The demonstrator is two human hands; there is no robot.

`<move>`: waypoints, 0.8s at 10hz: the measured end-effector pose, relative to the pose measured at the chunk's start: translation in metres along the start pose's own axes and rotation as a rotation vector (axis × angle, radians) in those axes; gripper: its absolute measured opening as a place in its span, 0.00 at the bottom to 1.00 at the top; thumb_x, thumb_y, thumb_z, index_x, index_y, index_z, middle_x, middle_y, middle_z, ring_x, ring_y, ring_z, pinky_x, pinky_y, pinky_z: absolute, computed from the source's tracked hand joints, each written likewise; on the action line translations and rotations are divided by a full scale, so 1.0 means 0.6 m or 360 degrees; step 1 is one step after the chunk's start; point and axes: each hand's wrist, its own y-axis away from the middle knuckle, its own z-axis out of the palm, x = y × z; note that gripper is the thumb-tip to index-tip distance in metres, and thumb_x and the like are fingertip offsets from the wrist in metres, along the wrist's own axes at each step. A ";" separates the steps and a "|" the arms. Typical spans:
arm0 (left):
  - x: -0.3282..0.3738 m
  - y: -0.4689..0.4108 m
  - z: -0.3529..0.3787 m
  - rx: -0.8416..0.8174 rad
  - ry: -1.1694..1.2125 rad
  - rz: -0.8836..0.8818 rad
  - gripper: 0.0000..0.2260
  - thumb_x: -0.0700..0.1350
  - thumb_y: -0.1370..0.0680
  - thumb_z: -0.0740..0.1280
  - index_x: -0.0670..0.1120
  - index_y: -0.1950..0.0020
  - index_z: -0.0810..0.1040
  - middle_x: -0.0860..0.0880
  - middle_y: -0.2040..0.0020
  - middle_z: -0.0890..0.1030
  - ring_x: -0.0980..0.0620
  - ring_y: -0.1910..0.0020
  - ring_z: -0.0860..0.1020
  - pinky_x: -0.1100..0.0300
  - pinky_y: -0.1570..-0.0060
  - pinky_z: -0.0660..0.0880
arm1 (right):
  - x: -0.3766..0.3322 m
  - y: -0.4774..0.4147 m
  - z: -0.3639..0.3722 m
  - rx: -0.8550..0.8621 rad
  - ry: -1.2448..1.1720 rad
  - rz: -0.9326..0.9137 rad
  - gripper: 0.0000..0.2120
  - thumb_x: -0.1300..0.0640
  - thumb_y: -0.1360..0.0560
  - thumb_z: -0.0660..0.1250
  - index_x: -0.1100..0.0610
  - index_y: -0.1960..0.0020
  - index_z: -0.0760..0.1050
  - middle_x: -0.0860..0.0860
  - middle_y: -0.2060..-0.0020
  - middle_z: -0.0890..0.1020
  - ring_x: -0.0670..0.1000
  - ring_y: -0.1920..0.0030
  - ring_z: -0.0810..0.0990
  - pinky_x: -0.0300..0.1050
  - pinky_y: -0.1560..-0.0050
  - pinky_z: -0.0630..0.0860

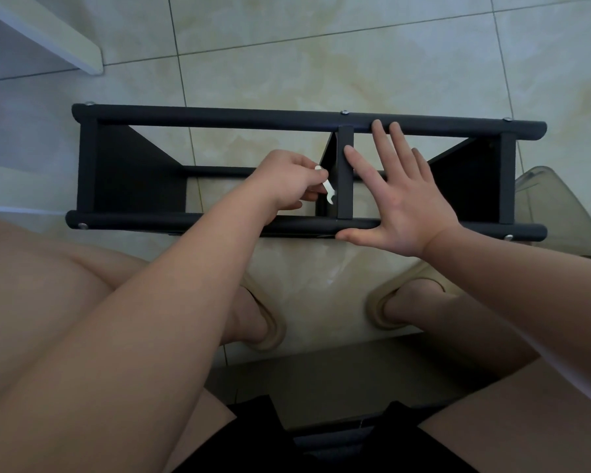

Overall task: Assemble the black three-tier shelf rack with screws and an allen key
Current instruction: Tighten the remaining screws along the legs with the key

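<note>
Left grip (287, 180) clamped on small white flat wrench (328, 187), fingers curled, thumb and fingertips pinching its upper part. The wrench's open-jaw end points down, just left of the middle panel (345, 172). Right grip (406, 206) apart, fingers straight and spread, holding nothing. Its thumb lies along the near rail (185, 221), longest fingers reach the far rail (219, 117), and index tip sits on the middle panel's edge. Cannot tell whether the palm presses down or just hovers.

Black rack (86, 165) lies on its side on tiled floor (321, 46), in front of the seated person's knees, long rails running left to right. Three panels span the gap between the two rails: left end, middle, right end. Silver screw heads show on the rails, e.g. far left (89, 103), far middle (344, 112), near left (82, 226).

Beige slippers (382, 308) on both feet, just below the rack. Translucent grey plastic item (560, 206) just beside the rack's right end. White furniture edge (48, 35) top left, well apart.
</note>
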 end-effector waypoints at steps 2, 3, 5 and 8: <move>0.004 0.002 0.005 0.0143 0.0075 -0.0059 0.04 0.48 0.21 0.69 0.49 0.48 0.82 0.56 0.66 0.85 0.56 0.59 0.83 0.58 0.54 0.75 | 0.000 0.001 0.000 0.0008 0.0000 -0.0001 0.53 0.19 0.32 0.53 0.49 0.16 0.47 0.60 0.18 0.43 0.63 0.19 0.40 0.70 0.23 0.53; 0.007 0.003 0.008 0.0148 0.0106 -0.0066 0.05 0.48 0.20 0.69 0.49 0.48 0.82 0.56 0.63 0.86 0.56 0.59 0.83 0.58 0.54 0.75 | 0.000 0.000 0.000 0.0004 0.0007 -0.0002 0.53 0.19 0.31 0.53 0.49 0.16 0.47 0.59 0.18 0.42 0.63 0.19 0.40 0.70 0.23 0.52; 0.008 0.006 0.007 0.0056 0.0100 -0.0035 0.04 0.49 0.20 0.68 0.51 0.51 0.81 0.55 0.60 0.86 0.57 0.58 0.83 0.57 0.54 0.74 | 0.000 0.001 0.000 0.0012 0.0004 -0.0004 0.53 0.19 0.32 0.53 0.49 0.16 0.47 0.60 0.18 0.43 0.63 0.19 0.41 0.70 0.23 0.53; 0.008 0.006 0.007 0.0004 0.0023 -0.0058 0.03 0.48 0.20 0.68 0.51 0.50 0.80 0.56 0.61 0.86 0.56 0.58 0.83 0.57 0.55 0.73 | -0.001 0.000 0.000 0.0002 0.0019 -0.0004 0.54 0.19 0.32 0.52 0.49 0.16 0.47 0.59 0.18 0.42 0.63 0.19 0.40 0.70 0.23 0.52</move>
